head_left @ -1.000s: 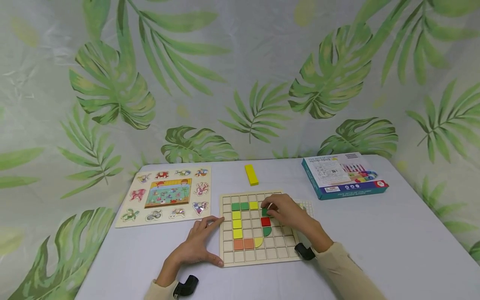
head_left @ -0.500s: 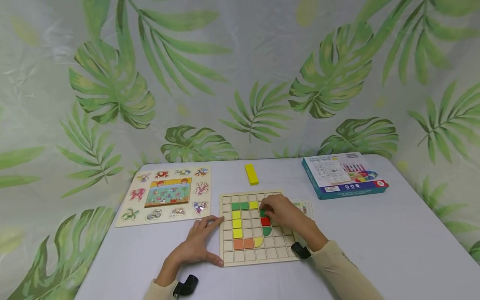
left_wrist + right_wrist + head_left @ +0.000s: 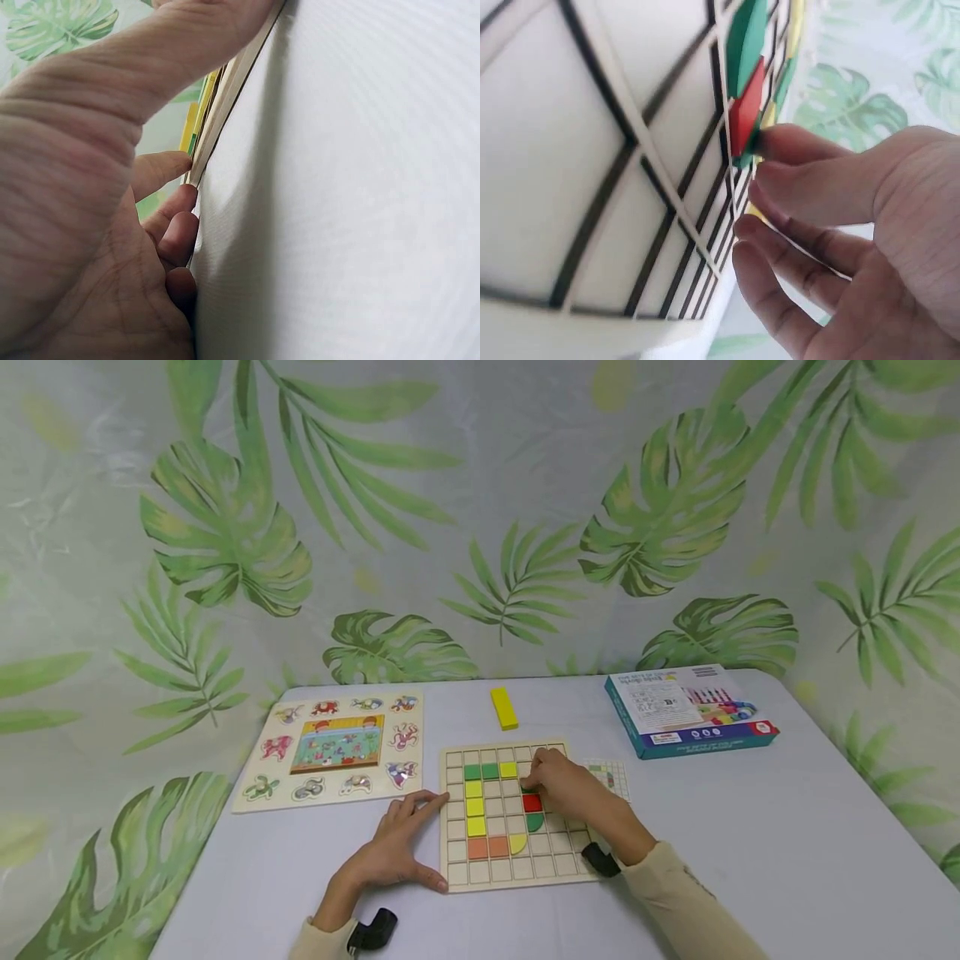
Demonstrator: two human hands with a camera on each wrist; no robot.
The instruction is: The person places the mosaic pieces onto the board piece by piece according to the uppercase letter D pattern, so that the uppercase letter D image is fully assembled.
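Observation:
In the head view my left hand (image 3: 395,847) lies along the left edge of a wooden grid board (image 3: 457,875), thumb and index finger spread and touching that edge. The left wrist view shows its fingertips against the board's side. Over the board's upper right part, my right hand (image 3: 568,787) has thumb and index finger on a green tile (image 3: 748,156), mostly hidden by the fingers. This tile lies right beside a red square tile (image 3: 532,803). Below the red one is a green quarter-round tile (image 3: 534,822). Yellow tiles (image 3: 475,807), orange tiles (image 3: 477,848) and more green tiles (image 3: 481,772) sit in other cells.
A yellow block (image 3: 504,708) lies behind the board. An animal puzzle board (image 3: 258,768) is at the left, a teal-edged box (image 3: 690,710) at the back right. A printed grid card (image 3: 617,777) is partly under the right arm. A leaf-patterned cloth hangs behind.
My right hand has shifted slightly left, then its fingers have come over the green tile above the red one, covering more of it. The left hand stays in place.

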